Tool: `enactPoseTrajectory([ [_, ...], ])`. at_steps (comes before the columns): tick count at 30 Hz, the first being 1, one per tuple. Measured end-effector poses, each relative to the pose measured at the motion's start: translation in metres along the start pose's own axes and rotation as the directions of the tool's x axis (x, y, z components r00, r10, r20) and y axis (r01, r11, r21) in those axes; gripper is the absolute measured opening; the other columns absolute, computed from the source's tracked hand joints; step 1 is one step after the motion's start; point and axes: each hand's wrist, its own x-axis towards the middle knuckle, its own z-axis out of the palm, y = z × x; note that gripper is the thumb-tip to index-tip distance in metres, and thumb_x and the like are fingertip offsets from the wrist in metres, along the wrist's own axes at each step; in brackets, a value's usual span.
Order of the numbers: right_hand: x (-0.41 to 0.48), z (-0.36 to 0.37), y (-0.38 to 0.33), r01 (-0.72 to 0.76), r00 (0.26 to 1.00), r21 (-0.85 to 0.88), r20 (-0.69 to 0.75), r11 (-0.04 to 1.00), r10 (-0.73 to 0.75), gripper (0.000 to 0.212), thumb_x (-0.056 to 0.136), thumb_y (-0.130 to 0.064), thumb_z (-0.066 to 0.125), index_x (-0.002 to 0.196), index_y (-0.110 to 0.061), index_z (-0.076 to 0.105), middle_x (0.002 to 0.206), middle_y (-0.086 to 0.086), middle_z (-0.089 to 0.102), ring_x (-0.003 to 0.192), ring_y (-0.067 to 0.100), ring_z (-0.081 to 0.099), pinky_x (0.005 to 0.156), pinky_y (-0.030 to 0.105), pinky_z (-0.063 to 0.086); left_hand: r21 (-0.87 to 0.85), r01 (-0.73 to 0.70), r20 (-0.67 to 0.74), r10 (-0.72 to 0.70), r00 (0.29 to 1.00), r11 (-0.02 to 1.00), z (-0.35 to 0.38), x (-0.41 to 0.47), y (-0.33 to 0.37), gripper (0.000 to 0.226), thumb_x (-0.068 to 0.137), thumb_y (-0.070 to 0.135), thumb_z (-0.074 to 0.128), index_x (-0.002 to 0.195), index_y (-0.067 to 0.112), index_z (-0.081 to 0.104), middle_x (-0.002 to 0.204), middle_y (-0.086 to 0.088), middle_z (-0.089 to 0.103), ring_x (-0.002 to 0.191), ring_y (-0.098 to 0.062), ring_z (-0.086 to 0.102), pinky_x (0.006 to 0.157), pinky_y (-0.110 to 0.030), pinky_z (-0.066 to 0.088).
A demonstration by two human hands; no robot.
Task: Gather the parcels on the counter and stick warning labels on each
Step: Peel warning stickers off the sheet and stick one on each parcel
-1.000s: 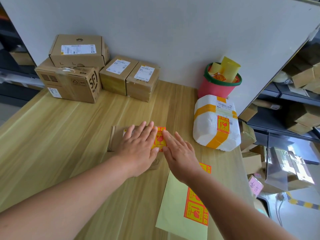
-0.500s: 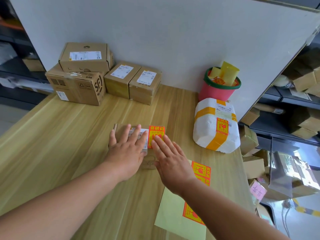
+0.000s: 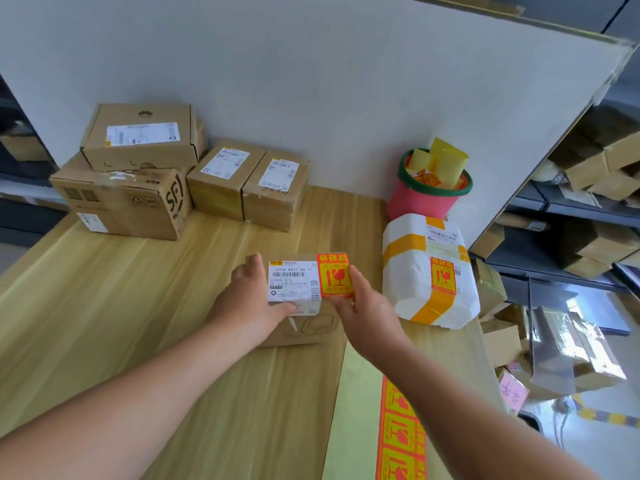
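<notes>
A pale wood-grain counter [image 3: 104, 306] fills the lower part of the view. Along the counter's far edge stands a plain grey-white panel [image 3: 311, 81], evenly lit. Right of the counter, dark metal shelves [image 3: 561, 206] hold loose cardboard boxes [image 3: 588, 171]. Below the counter's right edge lies grey floor [image 3: 595, 452], brightly lit, with a yellow-striped strip [image 3: 602, 418] across it. Left of the counter, another dark shelf [image 3: 24, 192] shows dimly.

One head-worn camera looks forward and down from close above the near edge of the wooden counter [image 3: 104, 306], toward its far edge.
</notes>
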Motion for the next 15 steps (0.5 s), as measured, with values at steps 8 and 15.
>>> enactPoseTrajectory([
  [8, 0.121, -0.063, 0.017, -0.061, 0.971, 0.173, -0.219, 0.983, 0.099, 0.055, 0.096, -0.024, 0.055, 0.146, -0.030, 0.033, 0.111, -0.017, 0.057, 0.106, 0.010, 0.055, 0.085, 0.024, 0.041, -0.100, -0.320, -0.103, 0.311, 0.945, 0.942, -0.003, 0.138, 0.076, 0.092, 0.085, 0.033, 0.067, 0.149, 0.015, 0.004, 0.148, -0.005, 0.025, 0.128, -0.024, 0.041, 0.093, -0.036, 0.043],
  [15, 0.246, -0.064, 0.043, -0.094, 0.916, 0.282, -0.351, 0.955, 0.194, 0.054, 0.093, -0.023, 0.058, 0.142, -0.035, 0.038, 0.116, -0.017, 0.064, 0.108, 0.007, 0.059, 0.096, 0.038, 0.050, -0.039, -0.412, -0.153, 0.402, 0.903, 0.910, 0.010, 0.265, 0.112, 0.093, 0.085, 0.032, 0.067, 0.150, 0.012, 0.003, 0.149, -0.007, 0.023, 0.136, -0.024, 0.028, 0.107, -0.034, 0.031],
])
